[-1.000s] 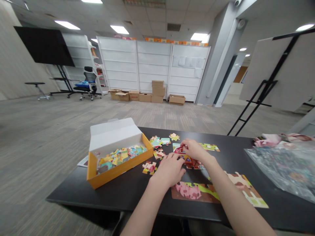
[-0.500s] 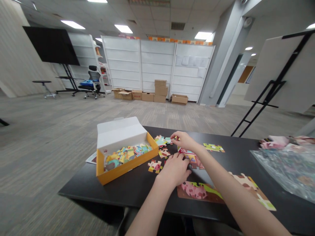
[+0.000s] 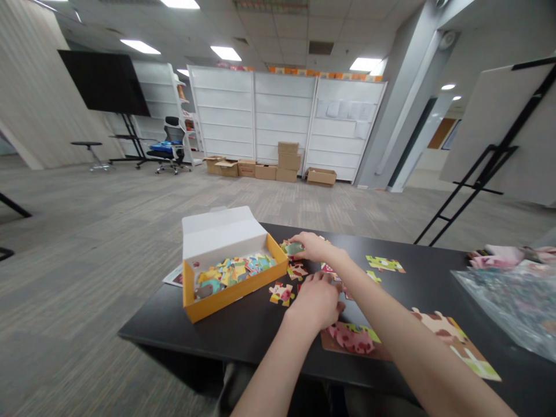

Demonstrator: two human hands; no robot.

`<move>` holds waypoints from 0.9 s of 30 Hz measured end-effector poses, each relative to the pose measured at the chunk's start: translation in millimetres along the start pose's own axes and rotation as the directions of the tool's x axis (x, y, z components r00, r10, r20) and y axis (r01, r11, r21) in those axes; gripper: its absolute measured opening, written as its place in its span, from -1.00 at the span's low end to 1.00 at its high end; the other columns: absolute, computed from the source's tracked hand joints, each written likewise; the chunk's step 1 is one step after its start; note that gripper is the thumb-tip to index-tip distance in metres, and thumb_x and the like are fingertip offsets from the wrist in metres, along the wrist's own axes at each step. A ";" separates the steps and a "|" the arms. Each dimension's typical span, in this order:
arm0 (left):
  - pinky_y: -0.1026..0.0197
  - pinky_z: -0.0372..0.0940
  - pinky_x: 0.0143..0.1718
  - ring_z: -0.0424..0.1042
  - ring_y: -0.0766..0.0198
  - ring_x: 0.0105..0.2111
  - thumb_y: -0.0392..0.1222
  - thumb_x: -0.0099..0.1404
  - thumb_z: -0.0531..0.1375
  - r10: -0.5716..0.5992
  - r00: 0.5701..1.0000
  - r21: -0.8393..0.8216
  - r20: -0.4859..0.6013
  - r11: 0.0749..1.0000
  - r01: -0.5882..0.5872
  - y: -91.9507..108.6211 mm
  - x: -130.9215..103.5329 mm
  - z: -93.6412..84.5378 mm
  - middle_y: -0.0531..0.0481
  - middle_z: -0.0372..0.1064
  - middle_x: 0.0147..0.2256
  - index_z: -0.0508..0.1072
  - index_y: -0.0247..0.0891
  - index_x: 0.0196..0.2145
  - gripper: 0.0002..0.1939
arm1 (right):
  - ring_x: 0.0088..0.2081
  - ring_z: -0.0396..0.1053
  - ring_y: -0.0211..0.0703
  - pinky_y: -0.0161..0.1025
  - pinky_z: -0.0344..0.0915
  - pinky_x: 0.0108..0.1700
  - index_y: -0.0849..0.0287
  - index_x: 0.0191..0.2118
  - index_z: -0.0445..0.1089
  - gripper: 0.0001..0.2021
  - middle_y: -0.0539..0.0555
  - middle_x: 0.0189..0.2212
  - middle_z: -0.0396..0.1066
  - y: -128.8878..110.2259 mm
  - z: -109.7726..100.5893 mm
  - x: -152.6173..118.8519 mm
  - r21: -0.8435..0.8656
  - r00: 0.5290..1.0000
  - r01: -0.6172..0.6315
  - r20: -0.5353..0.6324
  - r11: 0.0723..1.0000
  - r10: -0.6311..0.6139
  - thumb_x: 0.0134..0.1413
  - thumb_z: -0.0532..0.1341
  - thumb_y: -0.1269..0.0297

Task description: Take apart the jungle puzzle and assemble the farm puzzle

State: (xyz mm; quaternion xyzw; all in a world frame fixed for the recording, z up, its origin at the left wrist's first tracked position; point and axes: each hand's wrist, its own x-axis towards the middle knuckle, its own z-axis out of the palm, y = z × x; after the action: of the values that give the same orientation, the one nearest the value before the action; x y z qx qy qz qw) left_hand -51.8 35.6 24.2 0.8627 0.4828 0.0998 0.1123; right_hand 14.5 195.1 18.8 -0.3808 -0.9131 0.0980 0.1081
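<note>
My right hand [image 3: 316, 248] is at the far side of the table, beside the box, its fingers closed on a pale green puzzle piece [image 3: 295, 249]. My left hand [image 3: 319, 296] lies palm down nearer to me, fingers apart over puzzle pieces that it partly hides. Left of it is a loose piece with a pink snout [image 3: 282, 294]; a brown-and-white piece [image 3: 297, 270] lies just beyond. Below my left hand is a joined section with a pink pig [image 3: 353, 339], partly covered by my right forearm.
An open yellow box [image 3: 237, 292] of loose pieces stands at the left. Joined green pieces [image 3: 384, 264] lie at the back right, a cow section [image 3: 452, 336] nearer. A clear plastic bag [image 3: 506, 304] covers the right side of the black table [image 3: 256, 333].
My right hand has moved slightly left and now shows a pale green piece at its fingertips. The left hand stays over the pieces. The whole view has shifted a little.
</note>
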 end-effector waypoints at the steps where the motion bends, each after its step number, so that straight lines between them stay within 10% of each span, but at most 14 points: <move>1: -0.14 0.24 0.22 0.30 -0.12 0.19 -0.07 0.36 0.17 0.006 1.000 -0.004 -0.014 1.000 -0.006 -0.5 0.4 1.6 -0.26 0.37 0.14 0.46 -0.24 0.13 -0.57 | -0.10 0.48 0.00 -0.19 0.32 -0.04 0.16 0.01 0.55 -0.55 0.20 -0.07 0.53 2.0 0.9 -2.8 0.032 1.000 -0.014 -0.026 0.999 0.014 -0.08 0.46 0.33; 9: -0.13 0.22 0.25 0.29 -0.07 0.19 -0.08 0.38 0.15 0.021 0.998 -0.019 -0.057 1.000 -0.022 -2.9 -1.1 6.1 -0.20 0.37 0.13 0.45 -0.24 0.14 -0.58 | -0.39 0.39 -0.23 -0.27 0.34 -0.29 0.22 -0.15 0.53 -0.74 0.04 -0.33 0.55 33.4 -21.0 -40.5 0.466 0.983 -0.006 -0.159 0.885 0.090 0.03 0.33 0.22; 18: -0.08 0.24 0.23 0.30 -0.04 0.18 -0.07 0.38 0.15 0.028 0.999 -0.011 -0.037 1.000 -0.029 -4.4 1.7 4.4 -0.18 0.39 0.12 0.48 -0.21 0.08 -0.63 | -0.51 0.30 -0.21 -0.28 0.24 -0.49 0.22 -0.06 0.47 -0.50 0.04 -0.47 0.49 120.1 -44.4 -139.9 0.598 0.809 -0.310 -0.244 0.740 0.535 -0.01 0.26 -0.07; 27: -0.09 0.23 0.22 0.29 -0.04 0.17 -0.06 0.39 0.15 0.039 0.997 -0.009 -0.059 0.999 -0.040 -8.1 2.8 9.3 -0.15 0.39 0.11 0.46 -0.17 0.10 -0.62 | -0.48 0.34 -0.21 -0.27 0.26 -0.39 0.23 -0.22 0.49 -0.61 -0.02 -0.55 0.43 128.2 -30.5 -144.7 0.542 0.894 -0.303 -0.124 0.784 0.431 -0.07 0.31 0.01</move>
State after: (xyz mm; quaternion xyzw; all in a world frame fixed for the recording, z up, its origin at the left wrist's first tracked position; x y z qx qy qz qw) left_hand -54.4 41.2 13.1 0.8682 0.4683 0.1299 0.1006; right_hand 208.6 182.9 -3.2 -0.5187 -0.7416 0.3080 0.2935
